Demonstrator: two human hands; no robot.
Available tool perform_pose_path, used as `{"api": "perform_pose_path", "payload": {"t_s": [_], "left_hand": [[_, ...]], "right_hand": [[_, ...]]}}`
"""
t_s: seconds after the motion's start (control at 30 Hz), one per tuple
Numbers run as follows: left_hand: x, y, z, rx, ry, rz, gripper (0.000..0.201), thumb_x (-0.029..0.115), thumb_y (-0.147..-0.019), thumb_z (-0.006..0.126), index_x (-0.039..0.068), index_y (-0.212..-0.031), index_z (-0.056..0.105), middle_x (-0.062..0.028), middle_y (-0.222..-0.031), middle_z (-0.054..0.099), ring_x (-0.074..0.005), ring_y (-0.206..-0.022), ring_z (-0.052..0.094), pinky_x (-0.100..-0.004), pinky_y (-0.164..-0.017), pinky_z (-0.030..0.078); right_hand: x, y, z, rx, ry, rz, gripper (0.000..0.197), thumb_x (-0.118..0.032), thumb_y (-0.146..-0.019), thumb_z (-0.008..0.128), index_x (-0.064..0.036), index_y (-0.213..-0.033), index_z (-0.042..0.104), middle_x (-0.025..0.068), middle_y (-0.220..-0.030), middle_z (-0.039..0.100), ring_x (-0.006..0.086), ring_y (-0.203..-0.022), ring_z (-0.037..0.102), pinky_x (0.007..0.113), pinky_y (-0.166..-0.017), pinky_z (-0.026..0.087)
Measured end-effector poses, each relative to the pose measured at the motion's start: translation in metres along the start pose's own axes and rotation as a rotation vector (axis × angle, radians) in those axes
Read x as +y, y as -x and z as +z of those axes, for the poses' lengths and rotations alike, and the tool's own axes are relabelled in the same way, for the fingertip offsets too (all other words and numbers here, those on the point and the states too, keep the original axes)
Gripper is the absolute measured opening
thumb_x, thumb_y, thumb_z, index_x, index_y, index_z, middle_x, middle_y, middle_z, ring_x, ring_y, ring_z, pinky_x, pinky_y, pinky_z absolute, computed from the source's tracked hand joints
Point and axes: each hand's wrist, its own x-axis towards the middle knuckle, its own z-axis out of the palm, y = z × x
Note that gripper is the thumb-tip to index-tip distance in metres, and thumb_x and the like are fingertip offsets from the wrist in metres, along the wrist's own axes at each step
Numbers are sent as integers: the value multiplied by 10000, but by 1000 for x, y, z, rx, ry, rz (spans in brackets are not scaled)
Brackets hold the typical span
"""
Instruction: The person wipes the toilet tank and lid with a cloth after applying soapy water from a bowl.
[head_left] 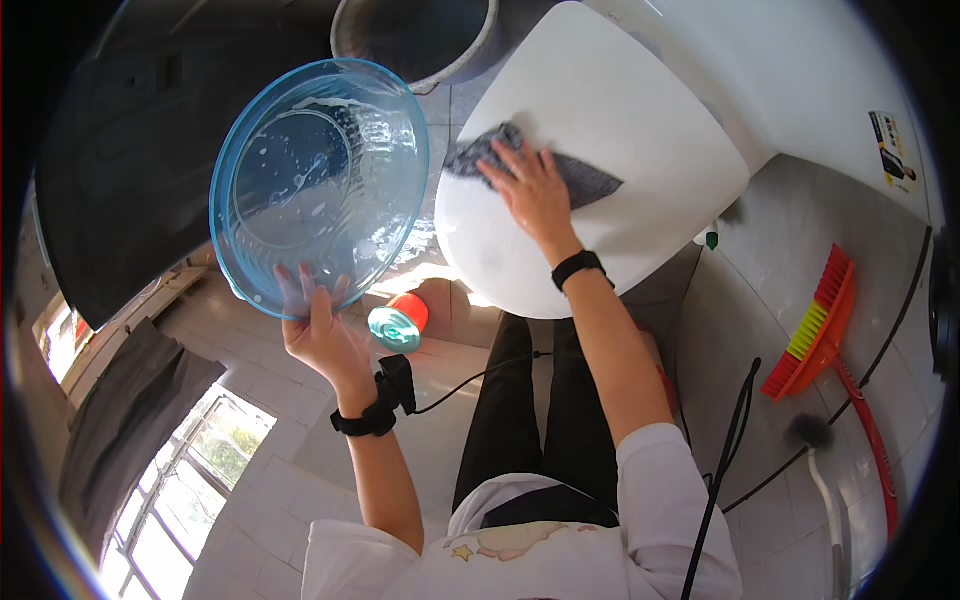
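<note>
My left hand [322, 345] grips the near rim of a clear blue plastic basin [222, 215], fingers behind its wall and thumb on the near side. The basin is tilted, with white suds and drops on its inside. My right hand [535, 195] lies flat, fingers spread, on a dark grey cloth [592, 184]. The cloth is bunched on one side of the hand and spreads out on the other. It rests on a smooth white rounded panel [620, 105], shaped like a toilet lid.
A dark round bucket [492, 30] stands at the far side. An orange and teal container [398, 325] is on the floor. To the right are an orange broom [825, 330] with red and yellow bristles, and a dark-headed brush [812, 432]. Black cables [735, 430] hang nearby.
</note>
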Motion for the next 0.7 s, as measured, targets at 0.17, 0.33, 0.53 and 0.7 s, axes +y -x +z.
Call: {"api": "perform_pose_path", "payload": {"t_s": [0.17, 0.33, 0.53, 0.7], "left_hand": [[-3, 0, -12, 5, -12, -19, 322, -109, -776, 445, -116, -1093, 499, -119, -1333, 377, -296, -1152, 459, -402, -741, 553], [-10, 1, -25, 16, 25, -45, 311, -105, -777, 451, -111, -1083, 502, -115, -1322, 391, -284, -1132, 479, -393, -725, 559], [-20, 3, -39, -40, 35, -65, 307, -91, -790, 484, -72, -1095, 498, -116, -1260, 457, -266, -1092, 511, -428, -750, 550], [-24, 2, -51, -70, 71, -118, 324, -98, -774, 462, -69, -1097, 466, -125, -1274, 432, -331, -1118, 481, -449, -749, 549]], "right_hand": [[98, -39, -49, 325, 270, 175, 370, -253, -809, 578, -295, -1174, 529, -1, -1277, 432, 309, -1127, 425, 487, -952, 323], [153, -1, -85, 408, 314, 343, 327, -260, -855, 517, -296, -1180, 521, 24, -1302, 409, 338, -1133, 416, 524, -962, 299], [136, 79, -72, 421, 278, 479, 327, -244, -870, 494, -263, -1196, 512, 58, -1304, 397, 346, -1147, 406, 553, -961, 281], [70, 142, -42, 243, 189, 445, 355, -214, -842, 532, -260, -1194, 517, 55, -1302, 394, 356, -1128, 411, 542, -941, 310]]}}
